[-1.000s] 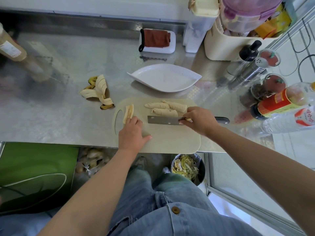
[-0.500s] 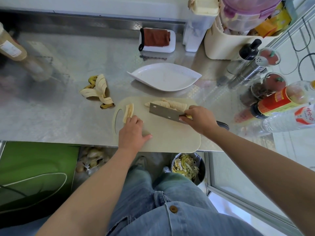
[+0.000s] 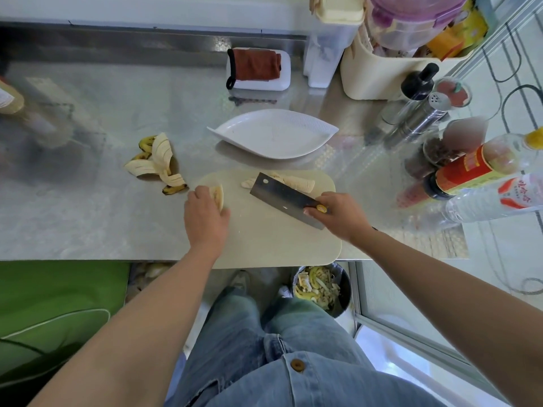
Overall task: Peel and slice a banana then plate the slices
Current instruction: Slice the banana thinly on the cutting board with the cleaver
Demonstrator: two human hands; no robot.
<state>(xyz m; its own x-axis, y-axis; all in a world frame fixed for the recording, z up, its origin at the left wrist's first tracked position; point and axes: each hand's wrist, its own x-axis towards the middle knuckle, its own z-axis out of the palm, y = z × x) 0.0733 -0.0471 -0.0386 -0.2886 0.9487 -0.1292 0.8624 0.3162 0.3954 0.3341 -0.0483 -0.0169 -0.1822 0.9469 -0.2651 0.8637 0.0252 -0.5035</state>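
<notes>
- The steel surface (image 3: pixel 88 207) carries a pale cutting board (image 3: pixel 264 245) at its near edge.
- A banana peel (image 3: pixel 158 160) lies opened out just left of the board's far left corner, apart from it.
- The left hand (image 3: pixel 205 221) rests on the board's left end, its fingers curled round 1 banana piece (image 3: pixel 219 195).
- The right hand (image 3: pixel 338 215) is clamped on the handle of a cleaver (image 3: pixel 282 195). The blade is tilted over the middle of the board.
- The blade stands in the way of the cut banana pieces (image 3: pixel 299 183) at the board's far edge, hiding their near side, so their count cannot be told.
- Along the right side crowd 2 steel shakers (image 3: pixel 423 118), a red-labelled bottle (image 3: pixel 470 168) and a clear bottle (image 3: pixel 499 201), both bottles lying over.
- A white leaf-shaped plate (image 3: pixel 273 136) sits just beyond the board, its bare ribbed inside facing up.
- A white tray (image 3: pixel 282 80) at the back holds a folded red-brown cloth (image 3: pixel 255 66).
- A cream tub (image 3: pixel 382 80) at the far right holds a purple-lidded container (image 3: pixel 411 19) and yellow packets.
- On the floor, below the board's right end, a bin (image 3: pixel 345 292) holds yellow and pale peel scraps (image 3: pixel 314 286).
</notes>
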